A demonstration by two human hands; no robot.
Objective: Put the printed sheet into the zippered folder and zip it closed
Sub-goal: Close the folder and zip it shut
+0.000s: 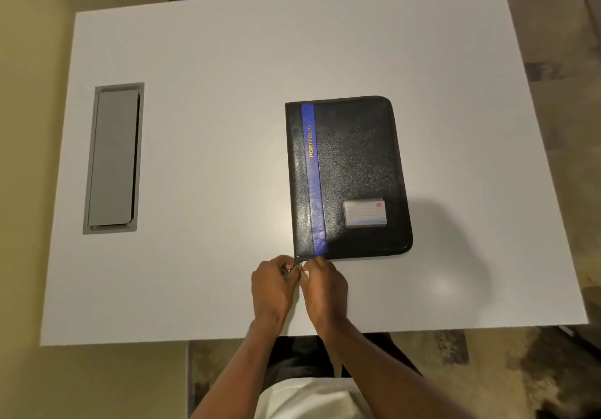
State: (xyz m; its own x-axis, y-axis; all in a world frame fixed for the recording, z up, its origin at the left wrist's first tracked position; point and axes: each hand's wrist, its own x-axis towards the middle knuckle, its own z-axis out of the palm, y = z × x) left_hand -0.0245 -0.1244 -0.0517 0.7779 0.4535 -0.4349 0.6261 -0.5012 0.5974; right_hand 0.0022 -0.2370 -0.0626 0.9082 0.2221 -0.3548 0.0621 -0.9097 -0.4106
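Both hands pinched together at the near-left corner of the zippered folder (pixel 348 178): left hand (pixel 271 288) and right hand (pixel 323 285) were closed on something small there, likely the zipper pull, though blur hid it. No printed sheet showed; presumably inside. Best to brace the corner and pull evenly. White table (pixel 201 158) with a grey cable hatch (pixel 113 158), patterned carpet beyond.

The hands (pixel 299 283) hide the zipper pull at the folder's (pixel 354 165) near corner.
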